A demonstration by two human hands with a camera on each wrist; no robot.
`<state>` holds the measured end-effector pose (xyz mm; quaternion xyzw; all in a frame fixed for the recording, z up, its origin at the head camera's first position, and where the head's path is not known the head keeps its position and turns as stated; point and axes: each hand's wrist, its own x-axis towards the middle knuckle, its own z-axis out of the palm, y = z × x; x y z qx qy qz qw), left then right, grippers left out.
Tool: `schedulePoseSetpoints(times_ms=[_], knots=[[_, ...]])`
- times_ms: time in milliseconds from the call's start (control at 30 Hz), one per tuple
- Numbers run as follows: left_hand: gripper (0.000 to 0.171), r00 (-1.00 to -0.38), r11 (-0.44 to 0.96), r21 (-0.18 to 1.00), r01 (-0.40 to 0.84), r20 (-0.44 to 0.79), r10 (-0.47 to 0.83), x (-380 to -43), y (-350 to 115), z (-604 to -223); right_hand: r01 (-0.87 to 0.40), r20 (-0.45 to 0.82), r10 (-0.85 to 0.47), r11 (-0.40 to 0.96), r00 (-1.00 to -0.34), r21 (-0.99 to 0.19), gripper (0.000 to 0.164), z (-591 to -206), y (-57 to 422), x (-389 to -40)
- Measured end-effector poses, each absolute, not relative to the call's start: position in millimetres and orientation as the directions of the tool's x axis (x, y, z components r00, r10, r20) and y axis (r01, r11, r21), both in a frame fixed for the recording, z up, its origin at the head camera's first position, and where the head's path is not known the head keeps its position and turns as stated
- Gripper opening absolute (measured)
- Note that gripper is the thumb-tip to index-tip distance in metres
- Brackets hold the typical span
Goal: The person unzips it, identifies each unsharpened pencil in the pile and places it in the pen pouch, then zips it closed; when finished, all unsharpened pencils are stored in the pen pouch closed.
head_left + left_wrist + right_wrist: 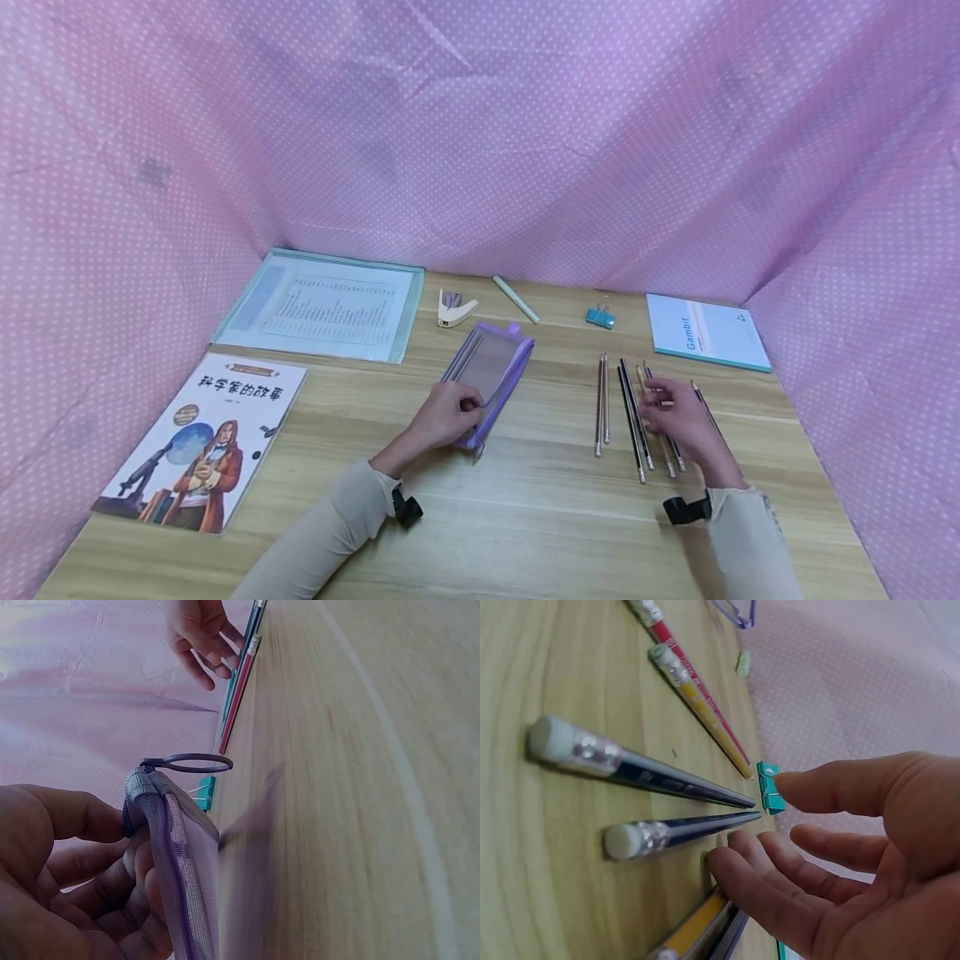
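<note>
A purple mesh zip pouch [491, 358] lies slanted in the middle of the table, with slim pencils visible inside its left side. My left hand [447, 414] pinches its near end between thumb and fingers; in the left wrist view the zip's ring pull [199, 761] sticks out there. Over a loose row of eraser-tipped pencils hovers my right hand [681, 419], fingers loosely bent and thumb apart. Two dark pencils [667, 780] lie beside its fingertips in the right wrist view. Farther left are a red pencil [697, 682] and a yellow pencil [705, 709].
Behind the pouch are a white stapler [456, 312], a pale green pen [515, 298] and a teal binder clip [600, 317]. A notebook [708, 332] occupies the back right. On the left lie a document folder [322, 304] and a picture-covered book [217, 442]. Pink dotted cloth [480, 150] surrounds the table.
</note>
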<state>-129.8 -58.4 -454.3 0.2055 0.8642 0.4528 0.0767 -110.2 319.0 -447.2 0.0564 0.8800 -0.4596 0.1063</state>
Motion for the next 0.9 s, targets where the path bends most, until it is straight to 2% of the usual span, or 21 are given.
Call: schedulePoseSetpoints(times_ms=[200, 400, 667, 900], knots=[[0.013, -0.905, 0.505, 0.816, 0.282, 0.051, 0.423, -130.0, -58.4, -454.5, 0.183, -0.246, 0.014, 0.708, -0.969, -0.682, 0.059, -446.3, 315.1, -112.1], [0.013, -0.904, 0.505, 0.815, 0.283, 0.051, 0.425, -130.2, -58.5, -453.9, 0.110, -0.203, -0.001, 0.839, -0.979, -0.534, 0.052, -448.8, 312.9, -115.5], [0.013, -0.904, 0.507, 0.813, 0.286, 0.054, 0.425, -130.2, -58.6, -454.3, 0.071, -0.184, -0.011, 0.897, -0.983, -0.437, 0.052, -450.4, 309.0, -118.8], [0.013, -0.903, 0.504, 0.814, 0.288, 0.056, 0.425, -130.4, -58.7, -455.1, 0.113, -0.244, 0.015, 0.912, -0.970, -0.395, 0.035, -452.4, 304.2, -121.9]])
